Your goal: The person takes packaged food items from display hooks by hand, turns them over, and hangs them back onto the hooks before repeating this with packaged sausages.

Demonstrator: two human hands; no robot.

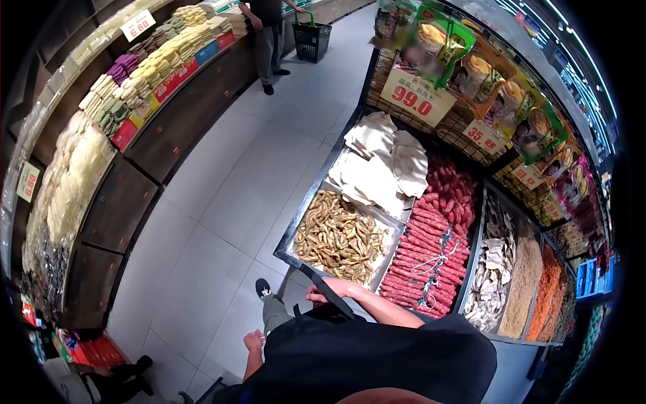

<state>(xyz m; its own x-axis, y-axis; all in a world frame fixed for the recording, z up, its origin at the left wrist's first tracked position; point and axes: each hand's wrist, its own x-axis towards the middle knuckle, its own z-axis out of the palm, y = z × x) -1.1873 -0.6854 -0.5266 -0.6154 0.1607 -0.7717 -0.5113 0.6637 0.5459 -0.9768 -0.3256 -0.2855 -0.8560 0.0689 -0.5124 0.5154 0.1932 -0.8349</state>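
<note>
Right hand (314,294): fingers curled, can't tell if gripping; black strap (334,297) crosses it. Left hand (254,341) loosely bent, hold unclear. Strap probably light, flexible; grab mid-band. Dried fish (340,239) just beyond right hand, likely stiff, brittle.

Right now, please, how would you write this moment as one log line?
left hand: fingers curled, hold unclear | right hand: by black strap, hold unclear | nearby: brown dried goods, red sausages
</note>
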